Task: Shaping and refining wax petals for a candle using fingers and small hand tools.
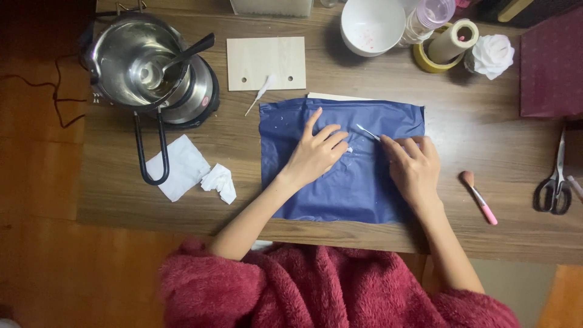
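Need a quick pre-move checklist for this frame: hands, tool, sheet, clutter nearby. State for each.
1. Left hand flat on the blue sheet, pinning it: ok.
2. Right hand holds a thin metal tool, tip over the sheet between the hands: ok.
3. Sheet lies flat on the table, its near edge at the table's front edge: ok.
4. What the tool tip touches, small whitish bits by the left fingers: cannot tell.
5. Scissors and pink brush lie apart from the right hand, off the sheet: ok.
6. Metal pot on its burner stands left of the sheet, handle toward the table's front; on or off: cannot tell.
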